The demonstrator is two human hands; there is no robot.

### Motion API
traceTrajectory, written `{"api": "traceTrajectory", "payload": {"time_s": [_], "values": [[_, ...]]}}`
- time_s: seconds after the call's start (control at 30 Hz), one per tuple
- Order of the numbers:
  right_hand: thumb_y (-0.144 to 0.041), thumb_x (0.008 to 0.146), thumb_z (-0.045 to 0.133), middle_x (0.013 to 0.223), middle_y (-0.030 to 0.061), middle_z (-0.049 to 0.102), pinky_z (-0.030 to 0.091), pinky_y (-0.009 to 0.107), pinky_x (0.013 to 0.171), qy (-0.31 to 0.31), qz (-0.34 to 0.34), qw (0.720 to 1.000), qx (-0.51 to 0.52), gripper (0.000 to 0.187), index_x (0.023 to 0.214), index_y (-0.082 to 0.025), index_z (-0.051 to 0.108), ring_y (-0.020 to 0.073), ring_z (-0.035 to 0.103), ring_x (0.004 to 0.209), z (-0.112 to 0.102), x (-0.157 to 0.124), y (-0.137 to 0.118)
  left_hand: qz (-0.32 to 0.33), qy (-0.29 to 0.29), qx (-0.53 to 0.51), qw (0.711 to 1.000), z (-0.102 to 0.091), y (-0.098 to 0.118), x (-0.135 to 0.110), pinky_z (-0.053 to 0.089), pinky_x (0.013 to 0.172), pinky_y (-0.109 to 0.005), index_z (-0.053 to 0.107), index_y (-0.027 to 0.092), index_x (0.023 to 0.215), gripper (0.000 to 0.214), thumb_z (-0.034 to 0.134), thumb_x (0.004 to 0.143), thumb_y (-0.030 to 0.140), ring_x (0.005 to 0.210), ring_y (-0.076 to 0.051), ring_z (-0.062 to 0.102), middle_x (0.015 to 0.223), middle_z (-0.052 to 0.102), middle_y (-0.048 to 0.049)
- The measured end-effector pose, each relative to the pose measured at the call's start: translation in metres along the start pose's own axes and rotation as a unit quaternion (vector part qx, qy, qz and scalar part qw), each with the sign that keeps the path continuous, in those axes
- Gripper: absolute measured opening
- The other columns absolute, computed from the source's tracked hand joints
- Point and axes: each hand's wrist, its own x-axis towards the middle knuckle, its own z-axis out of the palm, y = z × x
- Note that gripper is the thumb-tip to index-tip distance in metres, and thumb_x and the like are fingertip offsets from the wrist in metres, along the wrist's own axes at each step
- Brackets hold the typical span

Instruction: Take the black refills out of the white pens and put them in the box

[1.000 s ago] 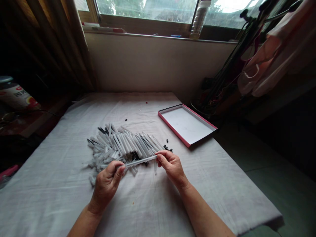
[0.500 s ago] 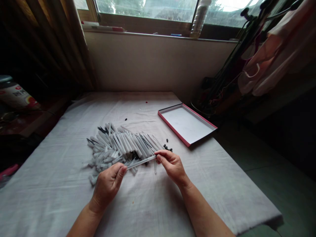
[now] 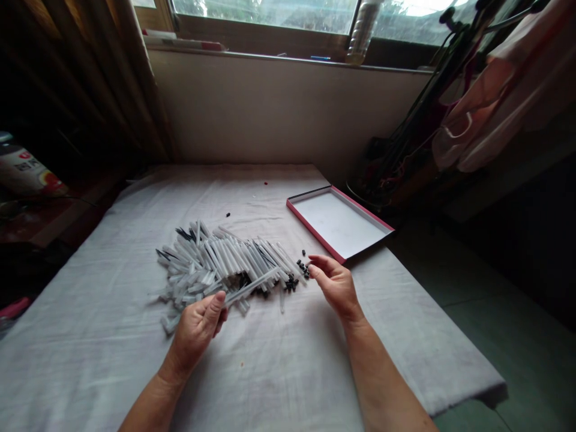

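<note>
My left hand (image 3: 198, 327) is closed on one end of a translucent pen barrel (image 3: 256, 284), thumb on top. The barrel slants up to the right, its far end over the edge of the pile. My right hand (image 3: 335, 285) is off the barrel, with thumb and forefinger slightly apart beside small black plugs (image 3: 292, 282); nothing shows between them. Behind my left hand lies a heap of similar pale barrels (image 3: 225, 255), some lined up side by side and others jumbled. A few dark pointed tips stick out at its left.
A shallow red-edged box lid (image 3: 315, 231) with a white inside lies on the cloth-covered table (image 3: 279, 372), at the right edge. A stray black plug (image 3: 228, 214) lies behind the heap. A jar (image 3: 27, 168) stands at far left, a plastic bottle (image 3: 361, 33) on the windowsill.
My right hand has let go of the barrel's right end and moved right, toward the black plugs, its fingers parting. The left hand still holds the barrel, which now tilts up more.
</note>
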Motion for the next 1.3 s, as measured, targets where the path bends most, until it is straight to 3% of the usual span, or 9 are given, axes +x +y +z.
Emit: {"api": "traceTrajectory", "payload": {"time_s": [0.2,0.57,0.7,0.87,1.0,1.07,1.13,1.23,1.3], "values": [[-0.044,0.072,0.067,0.065,0.0041,0.072,0.049,0.030,0.061,-0.004,0.035,0.977,-0.209,0.026,0.067,-0.019,0.072,0.0185,0.063,0.060,-0.015,0.007,0.010,0.055,0.016,0.035,0.998,0.001,0.000,0.002,0.031,0.041,-0.021,0.050,0.018,0.054,0.059,0.039,0.089,0.065,0.041,-0.009,0.036,0.044,0.042,0.0031],[-0.034,0.072,0.066,0.073,0.0032,0.077,0.052,0.032,0.070,-0.023,0.021,0.964,-0.264,0.015,0.074,-0.024,0.077,0.0220,0.069,0.068,-0.009,0.003,0.016,0.092,0.015,0.092,0.991,0.002,0.003,0.002,0.034,0.044,-0.022,0.048,0.020,0.052,0.054,0.038,0.090,0.057,0.041,-0.010,0.039,0.044,0.043,0.0033],[-0.039,0.077,0.064,0.070,0.0042,0.074,0.051,0.029,0.062,-0.016,-0.005,0.983,-0.185,0.023,0.077,-0.019,0.076,0.0189,0.065,0.062,-0.004,-0.001,0.009,0.096,0.011,0.099,0.990,0.002,0.002,0.002,0.035,0.045,-0.022,0.050,0.019,0.054,0.053,0.037,0.091,0.056,0.041,-0.010,0.042,0.045,0.045,0.0029],[-0.044,0.077,0.068,0.072,0.0046,0.073,0.051,0.027,0.054,-0.134,0.031,0.990,0.023,0.031,0.089,-0.016,0.075,0.0139,0.059,0.055,0.018,-0.016,-0.006,0.099,-0.006,0.111,0.989,0.003,-0.001,0.000,0.037,0.046,-0.021,0.051,0.019,0.056,0.054,0.038,0.091,0.058,0.044,-0.011,0.046,0.048,0.049,0.0012],[-0.041,0.071,0.073,0.064,0.0030,0.070,0.048,0.025,0.050,-0.147,0.062,0.985,0.061,0.024,0.071,-0.017,0.073,0.0124,0.056,0.051,0.029,-0.021,-0.012,0.103,-0.013,0.119,0.987,0.005,0.002,-0.001,0.038,0.045,-0.020,0.051,0.019,0.055,0.054,0.038,0.090,0.059,0.045,-0.011,0.048,0.048,0.050,0.0007],[-0.040,0.070,0.074,0.060,0.0020,0.068,0.046,0.024,0.047,-0.103,0.061,0.990,0.070,0.023,0.068,-0.017,0.071,0.0113,0.054,0.049,0.024,-0.017,-0.012,0.109,-0.012,0.118,0.987,0.002,0.001,0.000,0.037,0.045,-0.020,0.051,0.019,0.054,0.053,0.040,0.090,0.058,0.045,-0.011,0.047,0.047,0.049,0.0011],[-0.039,0.068,0.074,0.060,0.0015,0.067,0.041,0.022,0.043,0.001,0.065,0.993,0.100,0.023,0.069,-0.017,0.069,0.0098,0.052,0.046,0.014,-0.008,-0.011,0.110,0.010,0.109,0.988,-0.006,-0.002,0.002,0.037,0.044,-0.020,0.052,0.019,0.055,0.051,0.043,0.089,0.056,0.044,-0.011,0.046,0.047,0.048,0.0020],[-0.038,0.064,0.075,0.063,0.0014,0.069,0.034,0.019,0.039,0.169,0.080,0.969,0.164,0.025,0.074,-0.017,0.065,0.0084,0.053,0.044,-0.001,0.006,-0.009,0.083,0.104,0.080,0.988,-0.022,-0.011,0.006,0.039,0.044,-0.020,0.057,0.018,0.061,0.046,0.049,0.087,0.055,0.043,-0.011,0.046,0.047,0.049,0.0031],[-0.038,0.062,0.076,0.066,0.0031,0.071,0.034,0.018,0.038,0.201,0.078,0.961,0.173,0.028,0.076,-0.017,0.065,0.0100,0.057,0.046,-0.002,0.009,-0.007,0.059,0.163,0.057,0.983,-0.031,-0.016,0.008,0.040,0.043,-0.020,0.059,0.018,0.065,0.045,0.051,0.086,0.056,0.044,-0.011,0.048,0.049,0.053,0.0024]]}}
